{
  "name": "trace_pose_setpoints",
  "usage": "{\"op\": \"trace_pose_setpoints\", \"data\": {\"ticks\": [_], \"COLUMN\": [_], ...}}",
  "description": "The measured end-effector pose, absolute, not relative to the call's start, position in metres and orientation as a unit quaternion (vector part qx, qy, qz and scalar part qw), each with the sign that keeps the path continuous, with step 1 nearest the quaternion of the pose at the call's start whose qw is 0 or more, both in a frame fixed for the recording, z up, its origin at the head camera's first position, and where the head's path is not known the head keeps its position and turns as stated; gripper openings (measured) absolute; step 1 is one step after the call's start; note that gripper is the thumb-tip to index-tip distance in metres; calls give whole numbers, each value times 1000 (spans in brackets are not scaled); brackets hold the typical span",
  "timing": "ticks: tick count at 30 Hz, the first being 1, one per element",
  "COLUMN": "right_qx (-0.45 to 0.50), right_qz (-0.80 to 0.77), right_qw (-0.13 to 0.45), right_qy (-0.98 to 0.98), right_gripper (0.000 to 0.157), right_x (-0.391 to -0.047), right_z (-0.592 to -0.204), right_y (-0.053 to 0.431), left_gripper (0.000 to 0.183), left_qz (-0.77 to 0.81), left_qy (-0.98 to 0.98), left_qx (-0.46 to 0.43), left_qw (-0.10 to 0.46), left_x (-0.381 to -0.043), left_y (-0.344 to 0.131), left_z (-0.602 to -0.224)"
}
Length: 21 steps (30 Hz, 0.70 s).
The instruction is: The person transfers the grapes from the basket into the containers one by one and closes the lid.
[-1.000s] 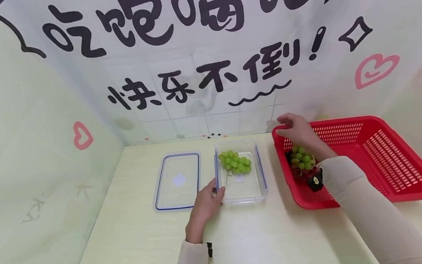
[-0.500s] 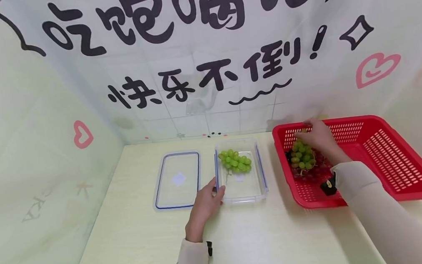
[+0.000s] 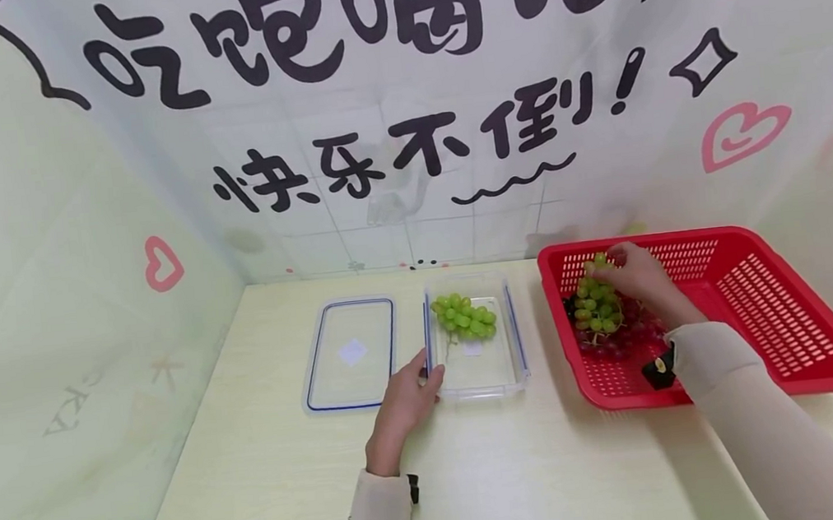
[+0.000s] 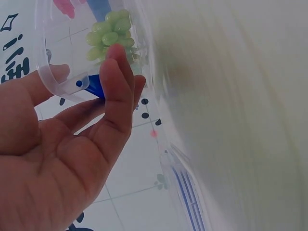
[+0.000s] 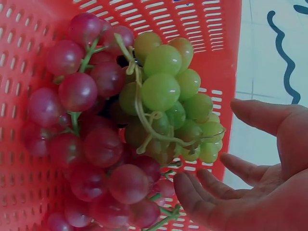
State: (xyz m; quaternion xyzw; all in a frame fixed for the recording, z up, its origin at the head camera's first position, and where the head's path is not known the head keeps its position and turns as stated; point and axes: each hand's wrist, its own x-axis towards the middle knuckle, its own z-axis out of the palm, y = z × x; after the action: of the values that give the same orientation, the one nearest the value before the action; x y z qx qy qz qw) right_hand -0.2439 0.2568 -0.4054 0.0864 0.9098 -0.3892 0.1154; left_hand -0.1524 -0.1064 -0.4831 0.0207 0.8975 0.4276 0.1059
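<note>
Grasping seems the current step: right fingers (image 5: 195, 199), spread beside green grapes (image 5: 161, 91), should close next; left fingers (image 4: 118, 96) grip the plastic container (image 3: 480, 392).

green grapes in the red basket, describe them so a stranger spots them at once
On the pale wood-grain table, find the large red perforated plastic basket at the right. Near its left wall, by the right hand, is the bunch of green oval grapes. Its green colour sets it apart from the round red grapes beside it.
</note>
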Motion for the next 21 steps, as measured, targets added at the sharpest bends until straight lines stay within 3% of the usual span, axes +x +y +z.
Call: {"op": "trace_pose_setpoints", "data": {"ticks": [11, 21], "right_qx": [87, 89], "right_qz": [-429, -446], "right_qw": [162, 138], "right_qy": [885, 880], "right_gripper": [78, 77], "right_x": [-245, -246], "right_z": [-418, -427], "right_y": [257, 249], "left_gripper": [60, 61], "left_qz": [428, 425], "left_qy": [897, 898], "left_qx": [20, 19], "left_qw": [108, 110], "left_x": [-152, -152], "left_y": [-106, -107], "left_z": [-483, -484]}}
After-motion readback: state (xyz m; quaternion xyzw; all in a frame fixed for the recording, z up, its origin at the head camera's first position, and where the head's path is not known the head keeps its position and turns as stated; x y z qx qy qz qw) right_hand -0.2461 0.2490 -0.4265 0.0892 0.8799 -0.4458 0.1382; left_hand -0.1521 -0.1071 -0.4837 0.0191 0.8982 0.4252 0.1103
